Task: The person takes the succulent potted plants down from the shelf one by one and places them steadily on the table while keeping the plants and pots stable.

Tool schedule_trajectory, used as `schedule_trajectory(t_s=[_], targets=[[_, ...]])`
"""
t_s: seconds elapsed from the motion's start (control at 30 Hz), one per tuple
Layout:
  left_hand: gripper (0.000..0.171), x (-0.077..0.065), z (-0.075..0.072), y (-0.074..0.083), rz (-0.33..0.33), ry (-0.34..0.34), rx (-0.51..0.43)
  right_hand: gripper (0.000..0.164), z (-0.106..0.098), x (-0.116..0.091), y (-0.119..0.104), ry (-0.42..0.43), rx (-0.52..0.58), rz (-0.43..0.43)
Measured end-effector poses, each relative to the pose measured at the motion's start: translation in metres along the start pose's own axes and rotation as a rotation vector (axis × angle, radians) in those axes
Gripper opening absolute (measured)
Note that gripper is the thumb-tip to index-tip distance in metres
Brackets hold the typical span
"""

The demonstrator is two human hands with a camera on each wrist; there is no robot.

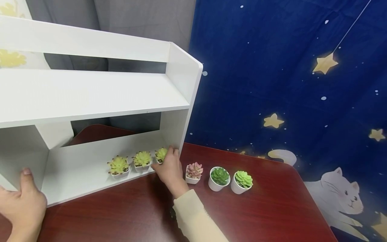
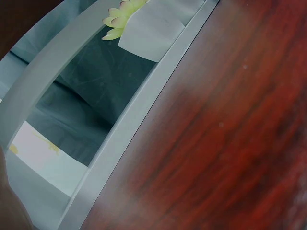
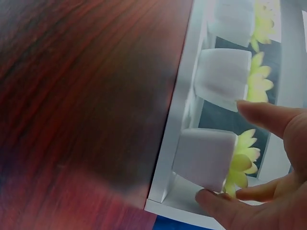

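A white shelf unit (image 1: 90,90) stands on a table, with three yellow-green potted succulents in its lower compartment: the left one (image 1: 119,165), the middle one (image 1: 142,159) and the right one (image 1: 160,154). Around the right succulent my right hand (image 1: 170,169) spreads its thumb and fingers. In the right wrist view the thumb (image 3: 259,115) lies beside the middle pot (image 3: 223,74), apart from the right pot (image 3: 206,155), while a fingertip (image 3: 206,197) is close to that pot's rim. My left hand (image 1: 25,205) grips the shelf's upright panel, thumb on its inner face; its other fingers are partly out of view.
Right of the shelf on the dark red table (image 1: 266,211) stand a pink succulent (image 1: 194,172), a dark green one (image 1: 219,178) and a bright green one (image 1: 242,181) in white pots. Behind hang a grey curtain (image 1: 145,20) and a blue starry cloth (image 1: 272,67).
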State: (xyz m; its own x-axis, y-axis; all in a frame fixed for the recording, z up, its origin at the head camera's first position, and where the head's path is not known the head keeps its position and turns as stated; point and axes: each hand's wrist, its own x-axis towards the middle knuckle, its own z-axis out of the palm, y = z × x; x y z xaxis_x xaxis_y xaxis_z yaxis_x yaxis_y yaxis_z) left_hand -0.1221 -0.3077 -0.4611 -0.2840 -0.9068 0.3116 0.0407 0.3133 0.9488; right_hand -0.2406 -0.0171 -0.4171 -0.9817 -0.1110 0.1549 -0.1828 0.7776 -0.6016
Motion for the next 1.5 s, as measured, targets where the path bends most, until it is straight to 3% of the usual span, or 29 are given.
schedule_trajectory(t_s=[0.2,0.37,0.63,0.97,1.2,1.37,1.5], targets=[[0.046,-0.001,0.001,0.0,0.018,0.018,-0.028,0.07,0.007,0.0,-0.001,0.069,-0.13,-0.041],[0.047,0.001,0.001,-0.004,0.052,0.02,-0.045,0.06,0.012,0.002,0.0,0.08,-0.153,-0.041],[0.043,0.003,0.0,-0.004,-0.05,0.02,-0.009,0.059,0.014,0.007,0.003,0.051,-0.081,-0.007],[0.042,0.002,-0.002,-0.009,-0.12,-0.015,0.027,0.069,0.013,0.012,0.008,0.015,0.003,0.057],[0.038,0.004,-0.001,-0.013,-0.089,-0.018,-0.005,0.067,0.012,0.011,0.008,0.003,0.065,0.089],[0.039,0.003,-0.003,-0.012,-0.144,-0.036,0.007,0.059,0.011,0.01,0.009,0.0,0.069,0.08],[0.04,0.003,-0.003,-0.011,-0.105,-0.027,0.002,0.06,0.011,0.01,0.01,-0.007,0.085,0.086]])
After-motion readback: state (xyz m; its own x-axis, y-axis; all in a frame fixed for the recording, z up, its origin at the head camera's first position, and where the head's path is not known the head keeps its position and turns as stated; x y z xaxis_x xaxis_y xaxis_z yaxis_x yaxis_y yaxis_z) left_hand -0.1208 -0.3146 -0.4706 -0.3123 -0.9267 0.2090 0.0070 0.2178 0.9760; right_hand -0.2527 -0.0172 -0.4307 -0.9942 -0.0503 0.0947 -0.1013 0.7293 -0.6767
